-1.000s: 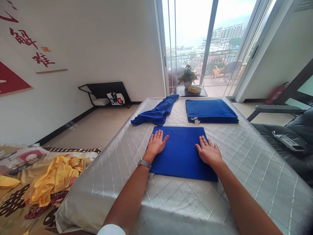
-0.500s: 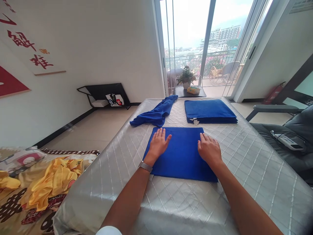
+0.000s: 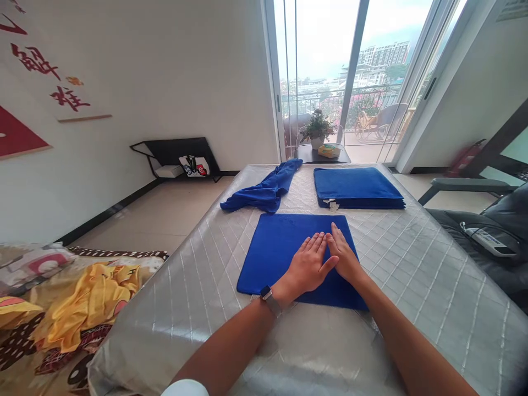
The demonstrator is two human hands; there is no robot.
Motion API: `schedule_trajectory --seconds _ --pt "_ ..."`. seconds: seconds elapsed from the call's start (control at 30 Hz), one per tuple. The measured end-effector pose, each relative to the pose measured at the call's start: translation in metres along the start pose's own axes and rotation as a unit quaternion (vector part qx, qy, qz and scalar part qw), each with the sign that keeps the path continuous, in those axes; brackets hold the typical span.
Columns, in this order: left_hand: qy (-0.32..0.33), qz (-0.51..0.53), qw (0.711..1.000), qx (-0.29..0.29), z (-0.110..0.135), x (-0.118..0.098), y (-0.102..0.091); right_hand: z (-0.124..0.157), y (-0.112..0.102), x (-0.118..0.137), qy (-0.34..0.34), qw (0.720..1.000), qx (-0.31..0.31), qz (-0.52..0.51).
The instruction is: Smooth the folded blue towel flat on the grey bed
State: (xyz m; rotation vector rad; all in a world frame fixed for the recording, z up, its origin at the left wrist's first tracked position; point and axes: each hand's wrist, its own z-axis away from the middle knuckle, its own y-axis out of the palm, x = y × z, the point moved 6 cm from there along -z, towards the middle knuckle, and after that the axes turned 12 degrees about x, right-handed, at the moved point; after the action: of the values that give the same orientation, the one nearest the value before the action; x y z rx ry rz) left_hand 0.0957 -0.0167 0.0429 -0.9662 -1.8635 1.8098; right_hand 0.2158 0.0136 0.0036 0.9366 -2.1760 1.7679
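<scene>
A blue towel (image 3: 272,247), folded into a flat rectangle, lies on the silver quilted mattress (image 3: 198,308). My left hand (image 3: 307,267) rests flat on its right half, fingers stretched out and thumb spread. Beside it my right hand (image 3: 344,256) is tilted on its edge near the towel's right side, fingers straight, its fingertips meeting the left hand's. Neither hand grips anything. Beyond the towel, a stack of folded blue towels (image 3: 358,184) sits at the far right, with small white tags at its front. A crumpled blue towel (image 3: 266,187) lies at the far left.
Yellow clothes (image 3: 97,297) lie on patterned bedding at the left. A dark armchair (image 3: 474,236) with a power strip (image 3: 490,242) stands to the right. Past the mattress are a potted plant (image 3: 317,129) on a small chair and a sliding glass door.
My left hand has slid right across the towel from its left side to beside my right hand. The right hand has turned onto its edge and shifted slightly inward.
</scene>
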Motion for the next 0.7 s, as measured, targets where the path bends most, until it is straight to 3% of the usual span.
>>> schedule_trajectory --seconds 0.17,0.37,0.5,0.7 --pt "-0.027 0.001 0.997 0.068 -0.001 0.010 0.017 0.002 0.010 -0.006 -0.006 0.993 0.057 0.104" --pt "-0.090 -0.006 0.991 0.099 -0.002 0.040 0.022 0.002 -0.001 -0.010 0.154 0.981 0.082 0.086" --pt "-0.163 -0.005 0.980 0.111 0.001 0.071 0.017 0.004 -0.010 -0.010 0.216 0.968 0.104 0.070" --pt "-0.291 -0.021 0.952 0.092 0.017 0.135 0.001 0.006 -0.014 -0.009 0.227 0.962 0.111 0.101"
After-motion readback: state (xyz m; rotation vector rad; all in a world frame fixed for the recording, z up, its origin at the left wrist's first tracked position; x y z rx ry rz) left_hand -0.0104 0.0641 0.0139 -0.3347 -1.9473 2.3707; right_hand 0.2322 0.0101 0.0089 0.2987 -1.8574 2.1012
